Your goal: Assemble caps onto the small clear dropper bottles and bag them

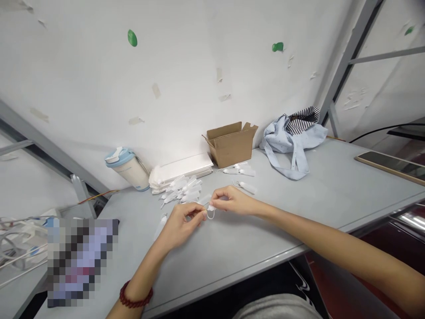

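Note:
My left hand (185,221) and my right hand (232,200) meet low over the grey table. Between their fingertips is a small white piece with a thin cord loop (211,216). Both hands are closed in a pinch on it, and the fingers hide part of it. Just behind my left hand lies a pile of similar white translucent pieces (186,189) with thin cords. One more white piece (161,225) lies beside my left wrist. A single looped piece (247,187) rests behind my right hand, and several others (239,169) lie before the cardboard box.
An open cardboard box (234,148) and a stack of white sheets (186,170) stand by the wall. Left of them is a blue-lidded cup (129,170). A light blue bag (282,141) and a phone (392,165) lie right. A blurred-out object (83,261) lies left.

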A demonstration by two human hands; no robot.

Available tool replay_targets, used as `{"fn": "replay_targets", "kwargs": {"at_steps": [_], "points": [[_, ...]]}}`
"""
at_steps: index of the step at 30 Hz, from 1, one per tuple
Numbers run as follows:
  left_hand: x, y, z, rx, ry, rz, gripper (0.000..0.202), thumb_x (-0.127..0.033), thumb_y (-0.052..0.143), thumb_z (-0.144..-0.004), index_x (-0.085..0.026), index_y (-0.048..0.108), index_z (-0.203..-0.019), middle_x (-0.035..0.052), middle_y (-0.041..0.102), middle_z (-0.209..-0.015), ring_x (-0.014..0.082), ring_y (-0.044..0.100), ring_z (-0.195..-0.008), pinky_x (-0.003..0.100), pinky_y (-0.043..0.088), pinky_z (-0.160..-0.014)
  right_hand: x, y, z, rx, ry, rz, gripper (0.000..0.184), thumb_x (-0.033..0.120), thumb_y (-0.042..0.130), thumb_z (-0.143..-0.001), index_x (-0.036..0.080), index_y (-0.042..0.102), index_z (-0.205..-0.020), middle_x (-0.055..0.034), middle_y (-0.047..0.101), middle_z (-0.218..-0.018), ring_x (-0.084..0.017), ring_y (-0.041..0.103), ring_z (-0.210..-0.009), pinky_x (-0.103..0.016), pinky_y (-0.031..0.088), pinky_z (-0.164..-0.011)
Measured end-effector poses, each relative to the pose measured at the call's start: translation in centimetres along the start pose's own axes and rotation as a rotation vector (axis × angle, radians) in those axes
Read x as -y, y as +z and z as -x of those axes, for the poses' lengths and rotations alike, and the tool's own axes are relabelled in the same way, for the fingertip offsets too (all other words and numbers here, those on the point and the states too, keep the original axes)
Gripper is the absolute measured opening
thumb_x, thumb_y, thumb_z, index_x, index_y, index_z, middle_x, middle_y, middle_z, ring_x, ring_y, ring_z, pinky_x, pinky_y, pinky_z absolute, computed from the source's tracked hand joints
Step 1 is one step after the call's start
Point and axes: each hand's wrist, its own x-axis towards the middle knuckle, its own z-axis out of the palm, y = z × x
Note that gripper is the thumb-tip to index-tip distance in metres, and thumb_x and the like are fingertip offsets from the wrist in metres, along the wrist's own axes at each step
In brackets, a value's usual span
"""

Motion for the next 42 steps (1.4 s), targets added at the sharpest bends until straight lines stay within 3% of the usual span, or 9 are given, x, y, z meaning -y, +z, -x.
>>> {"fn": "replay_targets", "kwargs": {"at_steps": [12, 18, 25, 29, 32, 35, 39, 42], "points": [[0.0, -0.2, 0.0, 0.055, -0.023, 0.122, 0.024, -0.031, 0.053, -0.083, -0.015, 0.064, -0.071, 0.0018, 0.064, -0.067, 0.0114, 0.055, -0.055, 0.023, 0.042, -0.056, 0.2, 0.1, 0.2, 0.017, -0.011, 0.003, 0.021, 0.029, 0.051, -0.083, 0.015, 0.056, -0.069, 0.0052, 0.047, -0.056, -0.006, 0.039, -0.051, -0.019, 0.031, -0.050], [-0.4, -0.8, -0.1, 0.035, -0.032, 0.174, 0.040, -0.039, 0.042, -0.089, -0.015, 0.061, -0.063, 0.0013, 0.062, -0.055, 0.0129, 0.056, -0.054, 0.024, 0.044, -0.058, 0.4, 0.7, 0.2, 0.083, -0.096, -0.111, 0.026, 0.034, 0.050, -0.085, 0.014, 0.059, -0.073, 0.0038, 0.048, -0.059, -0.008, 0.043, -0.056, -0.020, 0.035, -0.054], [-0.4, -1.6, 0.0, 0.035, -0.044, 0.156, 0.037, -0.040, 0.045, -0.088, -0.015, 0.064, -0.068, 0.0014, 0.063, -0.059, 0.0132, 0.057, -0.056, 0.024, 0.045, -0.060, 0.4, 0.4, 0.1, 0.015, -0.066, -0.064, 0.028, 0.037, 0.050, -0.086, 0.015, 0.059, -0.072, 0.0035, 0.049, -0.057, -0.008, 0.042, -0.054, -0.021, 0.033, -0.053], [-0.5, -1.7, 0.1, 0.093, -0.059, 0.116, 0.032, -0.040, 0.052, -0.084, -0.016, 0.065, -0.070, 0.0011, 0.062, -0.062, 0.0127, 0.056, -0.057, 0.023, 0.044, -0.058, 0.6, 0.3, 0.2, 0.030, -0.059, -0.046, 0.031, 0.041, 0.049, -0.087, 0.014, 0.060, -0.075, 0.0029, 0.049, -0.059, -0.008, 0.042, -0.055, -0.021, 0.032, -0.053], [-0.4, -2.1, 0.1, 0.063, -0.082, 0.120, 0.030, -0.040, 0.053, -0.083, -0.016, 0.065, -0.070, 0.0005, 0.062, -0.062, 0.0125, 0.056, -0.058, 0.022, 0.043, -0.058, 0.5, 0.1, 0.1, 0.033, -0.053, 0.002, 0.034, 0.046, 0.047, -0.087, 0.015, 0.060, -0.083, 0.0023, 0.052, -0.063, -0.009, 0.044, -0.055, -0.021, 0.033, -0.053], [0.1, -3.1, 0.2, -0.049, -0.102, 0.137, 0.030, -0.041, 0.054, -0.082, -0.016, 0.062, -0.067, -0.0003, 0.060, -0.061, 0.0122, 0.056, -0.058, 0.022, 0.044, -0.060, 0.0, -0.8, -0.3, -0.107, -0.032, 0.141, 0.036, 0.049, 0.045, -0.088, 0.016, 0.058, -0.090, 0.0008, 0.056, -0.066, -0.011, 0.049, -0.059, -0.022, 0.034, -0.056], [1.2, -4.8, 0.1, -0.243, -0.117, 0.173, 0.034, -0.044, 0.055, -0.081, -0.016, 0.057, -0.060, -0.0015, 0.056, -0.059, 0.0115, 0.053, -0.055, 0.023, 0.044, -0.059, -0.8, -2.9, -0.9, -0.467, -0.062, 0.516, 0.024, 0.037, 0.048, -0.088, 0.015, 0.057, -0.083, -0.0038, 0.062, -0.076, -0.013, 0.051, -0.064, -0.024, 0.033, -0.059], [1.8, -5.3, -0.1, -0.311, -0.159, 0.169, 0.036, -0.047, 0.055, -0.079, -0.016, 0.055, -0.060, -0.0018, 0.054, -0.060, 0.0115, 0.052, -0.053, 0.023, 0.043, -0.057, -0.8, -4.7, -1.0, -0.525, 0.028, 0.694, 0.022, 0.033, 0.048, -0.088, 0.016, 0.056, -0.077, -0.0057, 0.063, -0.078, -0.015, 0.053, -0.066, -0.025, 0.030, -0.057]]}}
